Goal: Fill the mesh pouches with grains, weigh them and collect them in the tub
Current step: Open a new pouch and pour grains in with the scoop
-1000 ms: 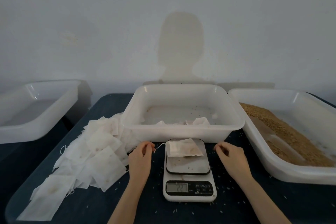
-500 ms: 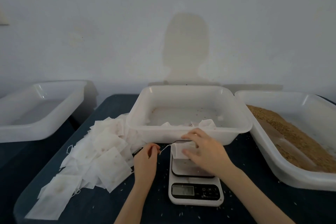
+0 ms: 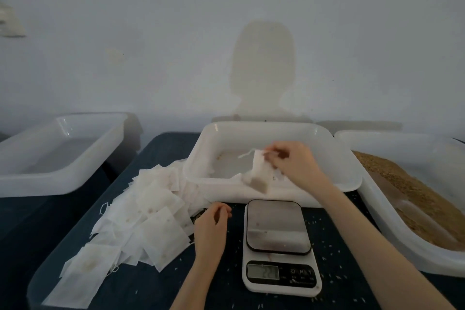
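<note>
At the far left an empty-looking white tub sits apart from the dark desk. On the desk's left part a heap of flat empty mesh pouches spreads from the near corner up to the middle tub. Just right of the heap the left hand rests on the desk, fingers loosely curled, holding nothing that can be seen. Beside it stands the digital kitchen scale, its platform bare; the display digits are too blurred to read. Loose grains dot the desk around it. Above the middle tub the right hand pinches the top of a filled mesh pouch, which hangs blurred over the tub's near wall, its drawstring trailing left. At the right a larger tub holds brown grain.
</note>
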